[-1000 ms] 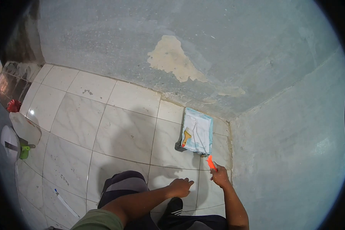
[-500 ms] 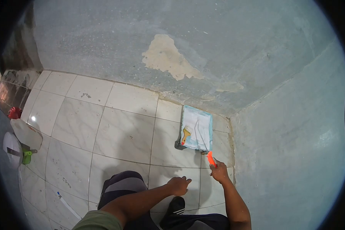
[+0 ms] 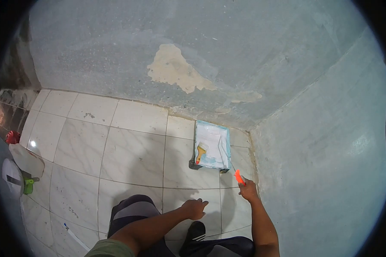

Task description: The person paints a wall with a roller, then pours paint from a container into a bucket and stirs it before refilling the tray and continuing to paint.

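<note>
My right hand (image 3: 249, 190) is wrapped round the orange handle of a paint roller (image 3: 240, 176). The roller's bent wire frame reaches over the right side of a paint tray (image 3: 230, 139), whose inside is coated in white paint. Its roller head cannot be told apart from the white paint. A paintbrush (image 3: 201, 153) with a yellow handle and red tip lies on the tray's left part. My left hand (image 3: 194, 209) hangs in front of my knees, holding nothing, its fingers loosely bent and partly apart.
The tray stands on the tiled floor near the corner of two grey walls; one wall (image 3: 176, 70) has a peeled beige patch. At left are a white bucket (image 3: 13, 173), a green-handled scraper (image 3: 28, 186), a red item (image 3: 13, 137) and a white strip (image 3: 76, 237).
The camera view has shifted, moving the tray left and slightly down in the picture. The roller's handle has moved right relative to the tray, and its frame leans more to the right.
</note>
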`<state>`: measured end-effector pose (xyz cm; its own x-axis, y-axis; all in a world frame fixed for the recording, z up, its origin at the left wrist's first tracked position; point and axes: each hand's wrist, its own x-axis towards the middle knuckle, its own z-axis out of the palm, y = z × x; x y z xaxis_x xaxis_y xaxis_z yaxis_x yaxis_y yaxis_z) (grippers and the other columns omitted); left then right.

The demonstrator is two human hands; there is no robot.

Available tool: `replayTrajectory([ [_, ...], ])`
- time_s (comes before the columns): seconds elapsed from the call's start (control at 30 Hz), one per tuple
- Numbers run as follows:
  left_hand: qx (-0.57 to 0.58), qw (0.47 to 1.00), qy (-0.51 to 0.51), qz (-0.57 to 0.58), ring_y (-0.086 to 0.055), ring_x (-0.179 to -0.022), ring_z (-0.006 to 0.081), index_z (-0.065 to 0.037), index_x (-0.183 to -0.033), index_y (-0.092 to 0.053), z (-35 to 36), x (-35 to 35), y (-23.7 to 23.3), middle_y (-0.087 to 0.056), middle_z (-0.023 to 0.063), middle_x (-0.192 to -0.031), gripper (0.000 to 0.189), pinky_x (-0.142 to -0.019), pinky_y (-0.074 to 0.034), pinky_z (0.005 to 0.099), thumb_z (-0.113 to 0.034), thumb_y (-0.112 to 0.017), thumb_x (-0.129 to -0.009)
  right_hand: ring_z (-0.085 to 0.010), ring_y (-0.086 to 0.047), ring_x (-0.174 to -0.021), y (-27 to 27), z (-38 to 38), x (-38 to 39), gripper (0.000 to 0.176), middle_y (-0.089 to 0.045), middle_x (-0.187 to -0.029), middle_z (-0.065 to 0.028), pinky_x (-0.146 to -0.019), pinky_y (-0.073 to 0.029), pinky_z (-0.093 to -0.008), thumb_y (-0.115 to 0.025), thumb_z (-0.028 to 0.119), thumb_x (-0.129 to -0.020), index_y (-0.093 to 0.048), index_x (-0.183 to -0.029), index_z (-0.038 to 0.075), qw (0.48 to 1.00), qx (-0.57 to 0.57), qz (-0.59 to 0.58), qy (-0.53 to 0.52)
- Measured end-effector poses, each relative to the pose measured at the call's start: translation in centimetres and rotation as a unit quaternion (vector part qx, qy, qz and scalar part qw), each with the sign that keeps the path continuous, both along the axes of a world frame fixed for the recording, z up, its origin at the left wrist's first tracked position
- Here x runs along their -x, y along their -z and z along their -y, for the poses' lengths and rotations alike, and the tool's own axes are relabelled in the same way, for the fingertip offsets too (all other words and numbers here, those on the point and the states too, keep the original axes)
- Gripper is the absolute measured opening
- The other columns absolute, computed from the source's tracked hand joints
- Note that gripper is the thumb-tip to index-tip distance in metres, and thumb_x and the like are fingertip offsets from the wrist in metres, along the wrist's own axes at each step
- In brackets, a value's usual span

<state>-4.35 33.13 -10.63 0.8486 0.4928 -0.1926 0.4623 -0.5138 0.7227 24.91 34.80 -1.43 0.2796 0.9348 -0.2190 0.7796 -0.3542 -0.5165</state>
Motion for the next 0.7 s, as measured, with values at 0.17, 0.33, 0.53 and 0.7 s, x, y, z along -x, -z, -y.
replayTrajectory([
  [0.17,0.003,0.999,-0.013,-0.048,-0.063,-0.105,0.0384,-0.006,-0.136,-0.046,-1.1,1.7,-0.9,-0.058,0.0225,-0.118,0.057,-0.086,-0.053,0.0487,-0.035,-0.062,-0.089,-0.0298,-0.070,-0.057,1.0,-0.2,-2.3,0.040,-0.068,-0.080,-0.0237,-0.062,-0.057,-0.0398,-0.056,0.016,-0.090,-0.059,-0.126,-0.002,1.000,-0.022,0.015,0.001],
  [0.33,0.008,0.999,-0.014,-0.048,-0.063,-0.106,0.0383,-0.006,-0.136,-0.046,-1.1,1.4,-0.9,-0.057,0.0222,-0.121,0.056,-0.088,-0.052,0.0483,-0.035,-0.060,-0.090,-0.0206,-0.067,-0.059,0.2,0.5,-2.2,0.045,-0.066,-0.084,-0.0159,-0.054,-0.056,-0.0339,-0.059,0.011,-0.090,-0.055,-0.133,-0.003,0.999,0.020,0.023,0.019],
  [0.53,0.038,0.998,0.018,-0.043,-0.061,-0.108,0.0391,-0.006,-0.139,-0.043,-0.2,-0.6,-0.7,-0.058,0.0228,-0.120,0.061,-0.089,-0.051,0.0487,-0.034,-0.062,-0.089,-0.0213,-0.066,-0.056,-0.7,2.5,-0.8,0.044,-0.061,-0.075,-0.0123,-0.055,-0.056,-0.0341,-0.056,0.011,-0.092,-0.055,-0.134,-0.001,0.998,0.004,-0.042,0.051],
  [0.7,0.048,0.996,0.060,-0.045,-0.061,-0.107,0.0394,-0.006,-0.139,-0.044,1.1,-2.6,-1.6,-0.058,0.0231,-0.121,0.060,-0.089,-0.052,0.0490,-0.033,-0.062,-0.088,-0.0210,-0.065,-0.054,-3.1,4.7,0.1,0.046,-0.063,-0.076,-0.0130,-0.056,-0.056,-0.0342,-0.057,0.013,-0.092,-0.052,-0.136,0.000,0.999,0.032,0.020,0.013],
])
